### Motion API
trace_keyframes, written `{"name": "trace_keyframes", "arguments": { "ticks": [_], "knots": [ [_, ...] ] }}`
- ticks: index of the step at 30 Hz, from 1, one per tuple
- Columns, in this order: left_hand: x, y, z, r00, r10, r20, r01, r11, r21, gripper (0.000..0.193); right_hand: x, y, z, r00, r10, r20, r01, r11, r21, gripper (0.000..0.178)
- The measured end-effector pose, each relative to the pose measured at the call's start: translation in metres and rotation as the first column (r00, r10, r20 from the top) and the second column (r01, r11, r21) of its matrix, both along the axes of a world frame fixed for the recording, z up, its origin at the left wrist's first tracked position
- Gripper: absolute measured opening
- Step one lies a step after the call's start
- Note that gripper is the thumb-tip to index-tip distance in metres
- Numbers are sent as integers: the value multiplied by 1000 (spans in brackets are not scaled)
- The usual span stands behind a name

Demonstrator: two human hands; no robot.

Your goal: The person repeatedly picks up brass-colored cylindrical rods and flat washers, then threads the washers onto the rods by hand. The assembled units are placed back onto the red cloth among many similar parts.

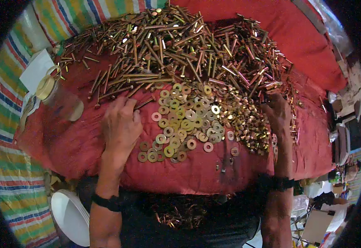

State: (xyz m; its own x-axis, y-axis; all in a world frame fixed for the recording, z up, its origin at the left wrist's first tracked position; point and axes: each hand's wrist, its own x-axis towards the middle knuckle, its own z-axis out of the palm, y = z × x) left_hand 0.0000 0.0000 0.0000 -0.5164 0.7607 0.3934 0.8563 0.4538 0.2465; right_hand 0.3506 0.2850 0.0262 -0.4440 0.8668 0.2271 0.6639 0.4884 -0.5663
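My left hand [121, 122] is over the red cloth, left of the washers, fingers curled together. A gold-coloured bolt [145, 102] juts from its fingertips to the right, its head at the far end. My right hand [278, 113] is closed at the right edge of a heap of small brass-coloured nuts [246, 120]; what its fingers hold is hidden. Between the hands lies a spread of flat round washers [184, 124], some overlapping. Behind them rises a large pile of long hex-head bolts [168, 49], lying in all directions.
A clear plastic jar [62, 101] with a yellowish lid lies on the left of the red cloth [180, 177]. Striped sheeting [7, 144] hangs along the left side. More bolts [180, 213] show in my lap area. White bowl-like dishes [69, 217] stand low on the left.
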Motion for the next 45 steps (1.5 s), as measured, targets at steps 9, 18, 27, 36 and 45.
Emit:
{"name": "trace_keyframes", "arguments": {
  "ticks": [9, 18, 27, 36, 45],
  "knots": [
    [-4, 3, -9, 988, -66, 139, 53, 994, 97, 23, -30, -15, -9, 944, 85, -320, -138, 979, -148, 27],
    [6, 6, 0, 992, -49, 117, 45, 998, 37, 20, -14, 6, -15, 929, 275, 248, -362, 819, 445, 33],
    [9, -6, 31, 214, -426, 879, -160, 872, 462, 19, -37, -9, -8, 928, 120, 353, -316, 754, 575, 37],
    [55, -16, 39, 129, -537, 833, 82, 843, 531, 19, -45, -87, 43, 800, 107, -590, -340, 891, -299, 29],
    [76, -24, 28, 672, -505, 542, 386, 863, 326, 13, -65, -176, -1, 873, 474, 119, -481, 876, 43, 20]
  ]
}}
